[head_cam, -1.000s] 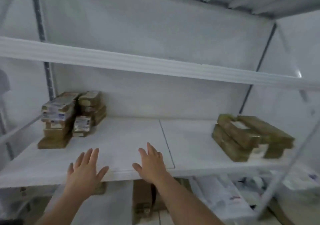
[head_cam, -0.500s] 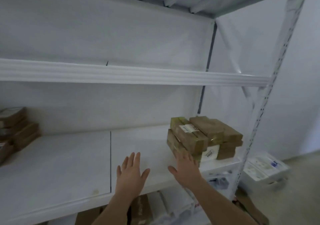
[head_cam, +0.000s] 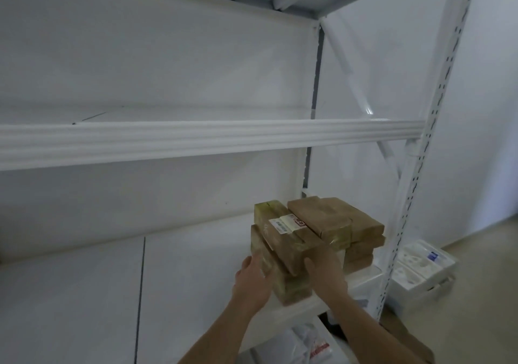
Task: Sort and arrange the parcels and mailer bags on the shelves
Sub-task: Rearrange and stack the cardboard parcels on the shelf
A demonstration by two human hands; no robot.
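A stack of brown parcels [head_cam: 316,240] sits low and right of centre in the frame, on the right end of the middle shelf [head_cam: 196,265] of a white metal rack. They are long, flat cardboard boxes wrapped in clear yellowish tape. The top left parcel [head_cam: 283,232] carries a white shipping label with a small red mark on its upper face. Its long axis runs from the upper left, toward the back wall, down to the lower right, toward the shelf's front edge, and its near end juts out over the parcel below. The parcels beside it on the right lie nearly parallel, in two or three layers.

The left hand [head_cam: 253,279] comes up from the bottom centre of the frame, its straight fingers pressed flat against the left side of the lower front parcel [head_cam: 283,282]. The right hand [head_cam: 322,271] meets the near ends of the stack from the right; its fingers wrap the front end of the labelled parcel, the thumb on the left of that end.

At the lower right, past the perforated upright [head_cam: 414,184], white mailer bags [head_cam: 417,268] lie on the floor. More white bags [head_cam: 302,347] show on the shelf below.
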